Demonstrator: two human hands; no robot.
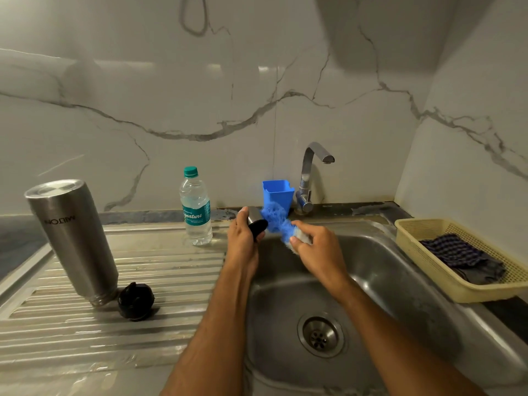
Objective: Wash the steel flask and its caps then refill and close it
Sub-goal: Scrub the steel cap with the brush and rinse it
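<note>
Closest to us, the sink basin (371, 281) looks dry around its drain (320, 334), and no water runs from the tap (311, 170), so we judge rinsing hasn't started. Out on the ribbed surface (114, 324) by the basin's left edge, the black inner cap (136, 301) lies just beside the steel flask (71, 238), which stands upside down on its mouth, leaning a little. Whether either has been scrubbed we can't tell.

Now the action, over the basin's far left corner: our left hand (243, 238) curls round the steel outer cap (255, 220), and our right hand (314, 247) pinches the blue scrubber (275, 221), its mesh pressed right up against the cap. So we're mid-scrub on one cap; rinsing, refilling and closing all look to be ahead.

Further back along the far edge stands the water bottle (196, 207), capped and full, likely our refill. Behind the hands sits a blue holder (277, 192), and at the right edge a yellow basket (428, 252) with a checked cloth (454, 250).
</note>
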